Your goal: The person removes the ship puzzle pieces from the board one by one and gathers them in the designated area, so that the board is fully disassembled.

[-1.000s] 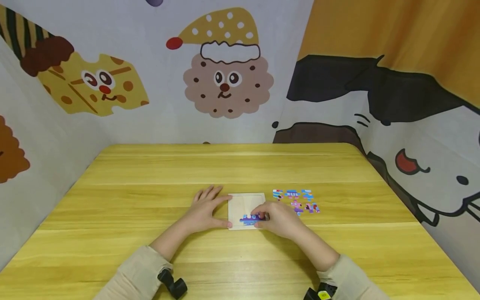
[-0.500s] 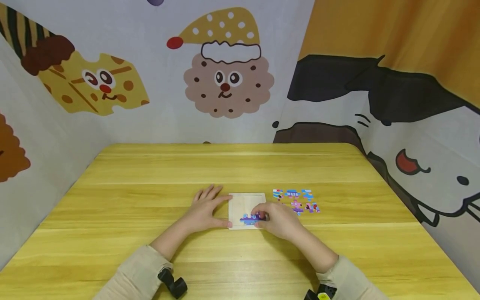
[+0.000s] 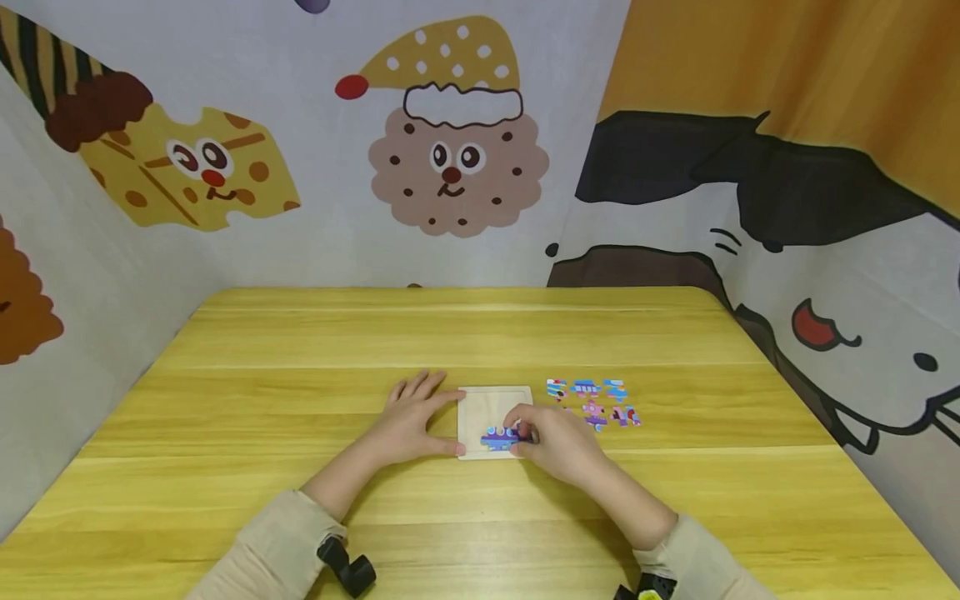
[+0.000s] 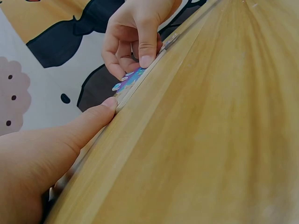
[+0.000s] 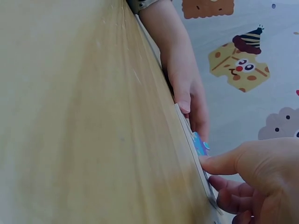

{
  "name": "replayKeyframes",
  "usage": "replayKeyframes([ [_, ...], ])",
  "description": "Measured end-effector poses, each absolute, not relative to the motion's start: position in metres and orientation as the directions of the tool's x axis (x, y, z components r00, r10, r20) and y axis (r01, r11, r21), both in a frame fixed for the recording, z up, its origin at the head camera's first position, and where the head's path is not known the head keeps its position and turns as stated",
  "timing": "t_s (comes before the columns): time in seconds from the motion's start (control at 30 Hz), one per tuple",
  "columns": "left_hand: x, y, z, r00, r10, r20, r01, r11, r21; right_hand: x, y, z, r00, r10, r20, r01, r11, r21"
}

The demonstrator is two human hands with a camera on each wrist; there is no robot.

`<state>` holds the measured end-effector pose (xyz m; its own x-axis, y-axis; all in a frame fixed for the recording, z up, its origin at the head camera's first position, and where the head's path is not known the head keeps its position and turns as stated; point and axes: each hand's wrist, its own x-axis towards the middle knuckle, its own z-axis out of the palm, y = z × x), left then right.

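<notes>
A small square wooden puzzle tray (image 3: 486, 405) lies on the table. My left hand (image 3: 405, 427) rests at its left side, with spread thumb and index fingertip touching the edge. Over the tray's lower right part, my right hand (image 3: 561, 440) pinches a blue-and-purple jigsaw piece (image 3: 497, 438) between thumb and fingers. That piece (image 4: 126, 83) shows in the left wrist view just inside the rim, under the right thumb. Its right end is hidden by the right hand. In the right wrist view, the right thumb (image 5: 219, 163) presses close to the tray's near rim.
Several loose jigsaw pieces (image 3: 592, 412), pink, purple and blue, lie on the table (image 3: 480, 517) right of the tray. One is partly behind the right hand. A cloth printed with cartoon figures (image 3: 457, 167) hangs behind the table.
The right fingers shift slightly at the jigsaw piece, which moves a little within the tray. The left hand stays in place at the tray's edge.
</notes>
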<state>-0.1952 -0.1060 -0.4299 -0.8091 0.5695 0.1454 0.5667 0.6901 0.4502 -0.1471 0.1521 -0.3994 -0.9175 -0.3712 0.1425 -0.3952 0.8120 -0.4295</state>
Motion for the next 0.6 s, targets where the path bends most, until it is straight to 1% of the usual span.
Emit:
replayKeyframes([
  [0.17, -0.1946, -0.1056, -0.4308, -0.811, 0.569, 0.139, 0.562, 0.691, 0.454, -0.1451, 0.152, -0.4017, -0.909, -0.373, 0.187, -0.417, 0.8, -0.431],
  [0.37, -0.1941, -0.1058, -0.4301, -0.809, 0.57, 0.141, 0.563, 0.686, 0.461, -0.1436, 0.1517, -0.4033, -0.909, -0.36, 0.211, -0.417, 0.786, -0.457],
  [0.6, -0.1947, -0.1061, -0.4278, -0.81, 0.568, 0.145, 0.564, 0.689, 0.455, -0.1446, 0.1548, -0.4035, -0.907, -0.351, 0.233, -0.419, 0.692, -0.588],
])
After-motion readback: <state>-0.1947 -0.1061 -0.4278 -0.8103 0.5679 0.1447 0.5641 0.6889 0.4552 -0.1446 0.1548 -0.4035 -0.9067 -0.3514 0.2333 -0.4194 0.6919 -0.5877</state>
